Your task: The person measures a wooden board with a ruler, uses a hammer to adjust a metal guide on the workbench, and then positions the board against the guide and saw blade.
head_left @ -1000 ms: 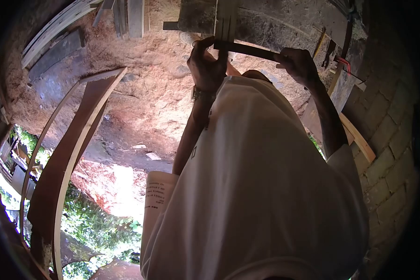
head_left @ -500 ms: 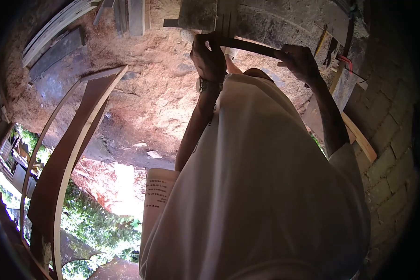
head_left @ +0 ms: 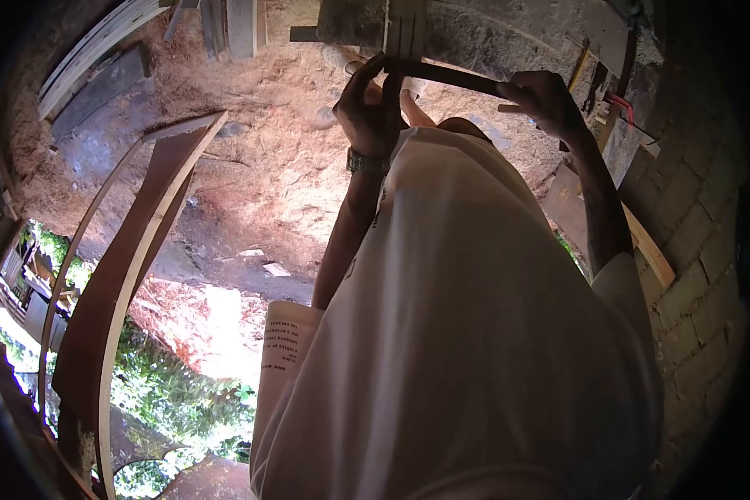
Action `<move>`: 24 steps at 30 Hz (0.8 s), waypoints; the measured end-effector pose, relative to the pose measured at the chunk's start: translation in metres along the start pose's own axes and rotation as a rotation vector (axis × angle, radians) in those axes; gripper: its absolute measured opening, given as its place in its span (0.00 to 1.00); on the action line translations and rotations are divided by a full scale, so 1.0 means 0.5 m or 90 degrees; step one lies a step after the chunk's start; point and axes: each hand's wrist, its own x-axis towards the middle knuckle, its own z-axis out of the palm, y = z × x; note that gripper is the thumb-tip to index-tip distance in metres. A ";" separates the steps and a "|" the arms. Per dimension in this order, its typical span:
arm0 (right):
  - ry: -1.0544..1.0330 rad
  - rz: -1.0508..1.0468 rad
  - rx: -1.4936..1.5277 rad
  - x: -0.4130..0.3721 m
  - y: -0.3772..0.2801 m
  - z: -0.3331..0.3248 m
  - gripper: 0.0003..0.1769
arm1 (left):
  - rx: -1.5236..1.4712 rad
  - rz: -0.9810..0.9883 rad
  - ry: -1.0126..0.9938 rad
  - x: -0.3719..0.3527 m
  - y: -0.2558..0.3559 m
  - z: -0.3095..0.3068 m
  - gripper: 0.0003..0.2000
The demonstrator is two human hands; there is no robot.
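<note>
A long dark flat strip [head_left: 446,76], like a blade, spans the gap between my two hands at the top of the view. My left hand [head_left: 368,108], with a watch on its wrist, is closed on the strip's left end, thumb and fingers pinching it. My right hand [head_left: 547,102] is wrapped around the right end. A short light-brown stub [head_left: 509,108] sticks out below the right-hand fingers. Its link to the strip is hidden by the hand. Behind the strip stands a dark wooden bench or block [head_left: 354,22].
A curved wooden frame [head_left: 133,258] stands at left. Boards [head_left: 243,29] and curved pale planks [head_left: 100,46] lie at the far left. A block wall [head_left: 696,275] runs along the right, with a wood offcut [head_left: 648,246] beside it. Sawdust-covered ground [head_left: 267,175] lies below.
My right hand has shifted slightly right and up, and the light-brown stub now shows below its fingers. My left hand has moved a little left, still pinching the strip.
</note>
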 end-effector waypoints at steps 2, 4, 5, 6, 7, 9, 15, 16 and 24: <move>0.010 0.011 0.006 -0.008 -0.029 -0.009 0.23 | -0.011 -0.025 0.010 -0.002 0.001 0.001 0.11; 0.008 0.029 0.051 -0.007 -0.037 -0.006 0.23 | -0.022 -0.036 0.019 -0.004 -0.002 0.002 0.11; 0.003 0.043 0.092 -0.007 -0.027 -0.005 0.23 | -0.030 -0.034 0.022 -0.005 -0.008 0.005 0.11; -0.003 0.058 0.132 -0.007 -0.020 -0.005 0.23 | -0.038 -0.033 0.025 -0.005 -0.013 0.006 0.11; 0.003 0.049 0.127 -0.007 -0.019 -0.005 0.23 | -0.039 -0.023 0.021 -0.005 -0.015 0.005 0.12; 0.015 0.031 0.114 -0.013 -0.021 -0.006 0.23 | -0.041 -0.004 0.015 -0.003 -0.017 0.003 0.13; -0.003 0.039 0.101 -0.025 -0.044 -0.021 0.22 | -0.130 -0.004 -0.015 0.001 -0.058 0.006 0.20; -0.002 0.030 0.117 -0.024 -0.038 -0.019 0.21 | -0.096 0.011 -0.026 0.000 -0.060 0.003 0.19; 0.001 0.015 0.219 -0.017 -0.013 -0.006 0.20 | -0.111 -0.017 -0.024 0.010 -0.054 0.000 0.11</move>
